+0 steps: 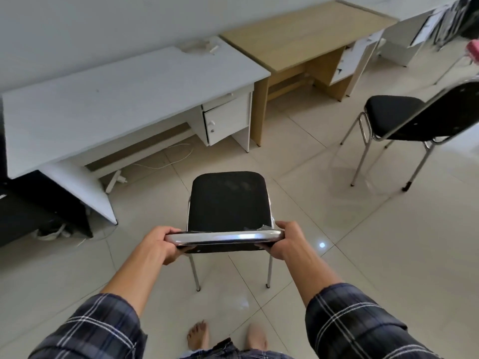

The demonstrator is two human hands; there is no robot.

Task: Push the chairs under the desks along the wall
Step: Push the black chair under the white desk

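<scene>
Both hands hold one chair (228,200) by the top rail of its backrest. The left hand (162,244) has its grip wrapped round the rail's left end, thumb on top and fingers curled under; the right hand (286,239) is clamped the same way on the right end. Two plaid sleeves (347,322) reach to the forearms, and two bare feet (198,335) stand on the tiled floor (363,242) behind the chair.

The held chair has a black seat and chrome legs and stands on the floor, well out from the desks, facing them. A second chair (396,120), also black with chrome legs, stands apart to the right, turned toward the desks.

Three worktops line the wall: a white worktop (116,94) nearest, a wooden worktop (305,32) touching its right end, and another white worktop (404,29) farther right. A white cable (166,164) lies on the floor under the first.
</scene>
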